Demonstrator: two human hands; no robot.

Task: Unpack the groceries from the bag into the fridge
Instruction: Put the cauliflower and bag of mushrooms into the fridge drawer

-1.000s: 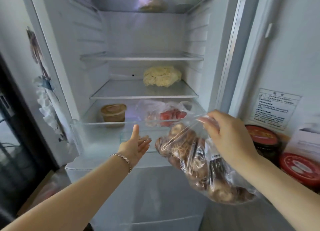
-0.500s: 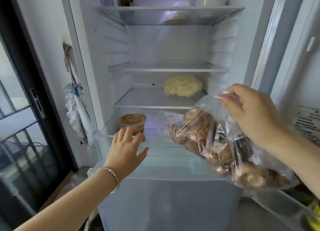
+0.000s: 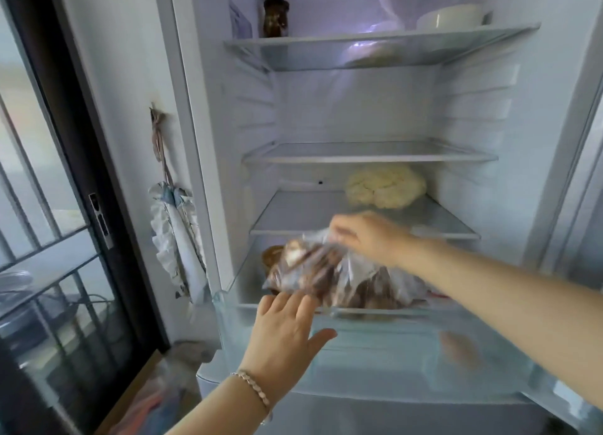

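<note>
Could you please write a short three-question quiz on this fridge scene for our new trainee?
1. True or false: the right hand grips the bag of mushrooms by its top.
2. What lies on the shelf above the drawer? A) cauliflower B) bottle C) eggs
3. Which hand rests at the clear drawer's front edge?

Key: 1 true; 2 A; 3 the left hand.

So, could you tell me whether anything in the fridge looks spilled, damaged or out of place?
Nothing stands out. The cauliflower sits on its shelf, and the right hand lowers the bag of mushrooms over the open drawer.
</note>
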